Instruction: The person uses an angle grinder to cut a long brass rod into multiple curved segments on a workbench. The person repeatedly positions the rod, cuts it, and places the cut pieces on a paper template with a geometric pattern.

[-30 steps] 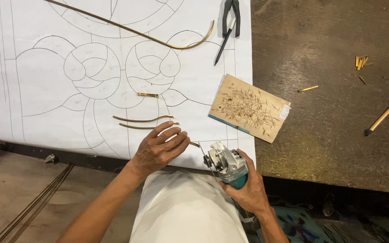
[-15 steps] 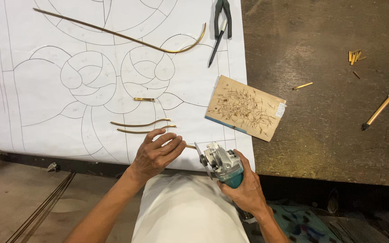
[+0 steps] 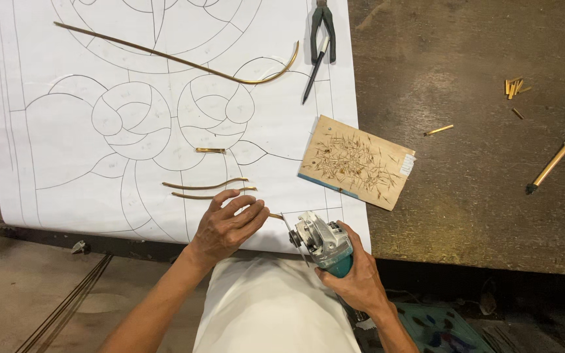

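Note:
My left hand (image 3: 225, 225) presses a thin brass strip (image 3: 274, 216) flat on the white pattern sheet (image 3: 67, 144) near the table's front edge; only the strip's right tip shows past my fingers. My right hand (image 3: 354, 278) grips a small teal angle grinder (image 3: 318, 240), whose disc stands just right of that strip tip. Two curved brass strips (image 3: 207, 187) lie just beyond my left fingers, and a short brass piece (image 3: 210, 150) sits further up the drawing.
A long curved brass rod (image 3: 184, 62) crosses the top of the sheet. Pliers (image 3: 322, 26) and a dark pen (image 3: 313, 76) lie upper right. A scored wooden block (image 3: 356, 162) sits right of the sheet. Brass offcuts (image 3: 513, 87) and a green-tipped brush (image 3: 560, 153) lie far right.
The view has shifted a little. Both hands stay in place, the grinder still next to the strip tip.

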